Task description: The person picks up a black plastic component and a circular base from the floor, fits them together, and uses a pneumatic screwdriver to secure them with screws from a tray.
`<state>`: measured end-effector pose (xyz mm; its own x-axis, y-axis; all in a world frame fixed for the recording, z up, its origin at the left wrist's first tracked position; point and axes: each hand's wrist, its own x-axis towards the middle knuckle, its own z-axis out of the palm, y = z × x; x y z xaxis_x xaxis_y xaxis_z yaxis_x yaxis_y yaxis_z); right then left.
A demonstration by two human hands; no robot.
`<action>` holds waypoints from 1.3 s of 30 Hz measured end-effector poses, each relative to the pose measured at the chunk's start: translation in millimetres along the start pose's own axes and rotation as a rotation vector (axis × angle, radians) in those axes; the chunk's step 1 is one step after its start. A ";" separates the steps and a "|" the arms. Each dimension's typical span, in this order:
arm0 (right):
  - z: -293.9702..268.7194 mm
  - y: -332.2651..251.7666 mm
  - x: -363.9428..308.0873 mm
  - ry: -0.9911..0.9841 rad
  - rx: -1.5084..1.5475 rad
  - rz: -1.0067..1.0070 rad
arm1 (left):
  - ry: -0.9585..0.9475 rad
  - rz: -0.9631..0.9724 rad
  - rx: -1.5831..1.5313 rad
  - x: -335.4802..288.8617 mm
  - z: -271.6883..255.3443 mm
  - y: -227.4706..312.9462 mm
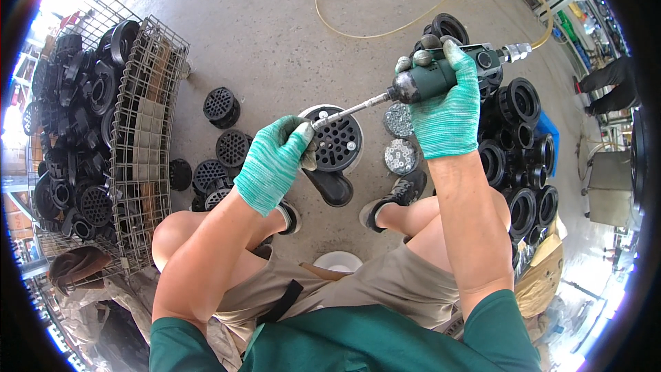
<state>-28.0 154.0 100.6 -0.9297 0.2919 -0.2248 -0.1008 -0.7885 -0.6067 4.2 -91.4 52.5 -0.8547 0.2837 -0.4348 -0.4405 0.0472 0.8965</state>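
The floor (275,34) is bare grey concrete, scuffed and sunlit, in what looks like an open workshop; shelving with coloured stock runs along the far right edge, and another person's dark sleeve (609,79) shows there. A yellowish air hose (358,27) loops across the concrete. On the person's left stands a wire basket (141,145) packed with black plastic fittings, and a few black grated discs (222,107) lie loose on the floor just beside it. On the right a heap of black ring-shaped fittings (523,145) is stacked near the person's knee. Two small round tubs of silvery screws (399,138) sit on the floor between that heap and the workpiece.

The person sits low, knees apart, both hands in green knit gloves. The right hand (447,100) is clamped around the body of a dark green pneumatic screwdriver (430,79), held nearly level, its hose fitting pointing right. Its long steel bit runs down-left to the workpiece. The left hand (275,162) is closed on the rim of a black round grate fitting (337,141), pinching near the bit's tip (whether a screw is between the fingers I cannot tell). The fitting is a perforated disc with a pale rim behind it and a black spout below, held over the floor between the person's shoes (399,196).
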 end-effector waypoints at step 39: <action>-27.9 78.2 -21.1 -0.186 -0.359 0.023 | -0.127 0.549 1.177 46.3 -33.1 -75.3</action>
<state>-6.5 101.4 36.7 -0.9818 0.1477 -0.1193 0.0199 -0.5451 -0.8381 -11.3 -113.6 -37.9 -0.7848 0.6186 -0.0376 0.5143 0.6840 0.5173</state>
